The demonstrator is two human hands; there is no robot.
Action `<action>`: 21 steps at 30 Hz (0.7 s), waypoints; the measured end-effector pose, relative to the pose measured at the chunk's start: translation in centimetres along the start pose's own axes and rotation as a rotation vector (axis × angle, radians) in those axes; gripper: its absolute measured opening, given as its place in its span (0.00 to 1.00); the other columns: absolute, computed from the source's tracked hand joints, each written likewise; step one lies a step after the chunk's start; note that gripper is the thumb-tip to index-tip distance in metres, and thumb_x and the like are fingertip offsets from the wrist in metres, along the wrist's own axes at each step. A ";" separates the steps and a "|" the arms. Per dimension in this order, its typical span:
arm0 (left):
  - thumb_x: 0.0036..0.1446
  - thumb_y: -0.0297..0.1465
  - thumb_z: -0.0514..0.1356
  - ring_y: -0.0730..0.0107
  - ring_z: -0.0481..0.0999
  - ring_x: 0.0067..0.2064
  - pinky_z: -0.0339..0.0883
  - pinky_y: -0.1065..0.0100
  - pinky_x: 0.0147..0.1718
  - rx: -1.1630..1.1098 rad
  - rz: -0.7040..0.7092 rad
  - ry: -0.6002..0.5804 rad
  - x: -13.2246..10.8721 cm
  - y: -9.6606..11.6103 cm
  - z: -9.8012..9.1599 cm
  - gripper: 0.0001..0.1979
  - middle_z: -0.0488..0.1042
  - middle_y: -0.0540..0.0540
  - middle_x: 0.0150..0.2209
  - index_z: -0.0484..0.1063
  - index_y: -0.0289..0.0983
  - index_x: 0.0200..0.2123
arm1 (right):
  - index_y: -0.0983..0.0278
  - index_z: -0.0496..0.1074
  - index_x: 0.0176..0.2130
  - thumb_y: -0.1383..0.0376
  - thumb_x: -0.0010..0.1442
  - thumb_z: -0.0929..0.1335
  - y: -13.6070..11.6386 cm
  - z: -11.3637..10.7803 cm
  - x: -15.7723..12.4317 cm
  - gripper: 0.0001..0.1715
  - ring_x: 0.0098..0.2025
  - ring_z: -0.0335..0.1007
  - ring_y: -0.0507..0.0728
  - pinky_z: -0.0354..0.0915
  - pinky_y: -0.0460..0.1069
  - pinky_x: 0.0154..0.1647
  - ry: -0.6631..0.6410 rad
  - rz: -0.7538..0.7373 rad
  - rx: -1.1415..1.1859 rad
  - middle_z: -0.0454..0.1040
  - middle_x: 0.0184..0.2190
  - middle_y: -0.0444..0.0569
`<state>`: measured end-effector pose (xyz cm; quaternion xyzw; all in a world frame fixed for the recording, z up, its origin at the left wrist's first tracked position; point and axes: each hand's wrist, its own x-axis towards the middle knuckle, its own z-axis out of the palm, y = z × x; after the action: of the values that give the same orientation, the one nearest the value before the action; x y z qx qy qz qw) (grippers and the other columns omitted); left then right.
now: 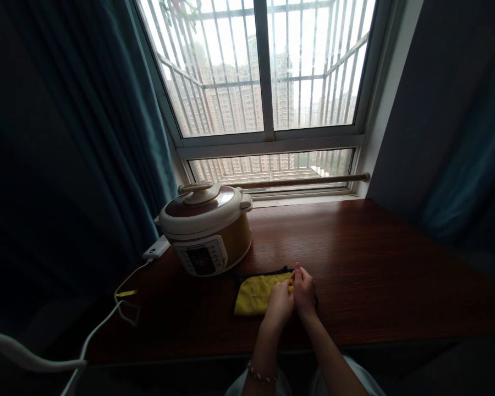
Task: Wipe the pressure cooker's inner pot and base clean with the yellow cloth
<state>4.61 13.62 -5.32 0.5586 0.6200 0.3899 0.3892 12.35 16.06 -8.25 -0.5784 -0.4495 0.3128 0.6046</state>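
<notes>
My left hand (281, 300) and my right hand (304, 289) meet in front of me, above the right part of a yellow cloth with dark edging (253, 295). Both are closed, with fingers curled in and pressed against each other. Whatever lies between the fingers, if anything, is hidden. The cloth lies folded on the brown wooden table (355, 264), partly covered by my hands. Beyond its left end stands a white and gold electric pressure cooker (208, 228), lid on, its control panel facing me.
Left of the cooker lies a white power strip (157, 248), its white cable (101, 325) running over the table's left side. Near the cable is a small yellow strip (126, 293). A barred window (268, 140) rises behind the table, with a blue curtain (119, 121) at left.
</notes>
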 end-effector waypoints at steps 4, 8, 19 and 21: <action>0.54 0.25 0.52 0.69 0.74 0.33 0.62 0.72 0.34 0.351 0.070 -0.149 0.3 0.5 -0.1 0.11 0.76 0.44 0.31 0.72 0.33 0.37 | 0.62 0.58 0.19 0.46 0.59 0.56 0.3 -0.2 0.3 0.29 0.19 0.58 0.51 0.52 0.45 0.24 0.035 0.039 -0.071 0.62 0.14 0.42; 0.56 0.25 0.50 0.63 0.71 0.43 0.61 0.68 0.41 0.514 -0.008 -0.003 0.5 0.8 -1.5 0.13 0.73 0.38 0.41 0.70 0.31 0.42 | 0.62 0.60 0.19 0.48 0.60 0.54 0.5 -0.3 0.3 0.28 0.19 0.60 0.52 0.52 0.46 0.24 -0.043 0.067 -0.213 0.65 0.15 0.44; 0.54 0.30 0.55 0.60 0.69 0.45 0.60 0.66 0.45 0.745 -0.017 -0.016 -0.2 1.0 -1.8 0.11 0.69 0.38 0.44 0.71 0.33 0.40 | 0.62 0.70 0.24 0.62 0.60 0.58 -0.2 -0.6 0.2 0.19 0.29 0.69 0.55 0.48 0.46 0.25 -0.227 0.052 -0.715 0.75 0.28 0.53; 0.54 0.31 0.55 0.61 0.69 0.45 0.60 0.67 0.45 0.761 -0.009 -0.017 -0.3 1.0 -1.8 0.11 0.69 0.39 0.44 0.71 0.33 0.40 | 0.63 0.71 0.25 0.63 0.60 0.58 -0.1 -0.9 0.4 0.19 0.28 0.68 0.56 0.48 0.47 0.24 -0.221 0.063 -0.719 0.75 0.28 0.54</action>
<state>3.40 13.35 -3.70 0.6636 0.7198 0.1253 0.1609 13.29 16.05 -7.99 -0.7300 -0.5753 0.2139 0.3007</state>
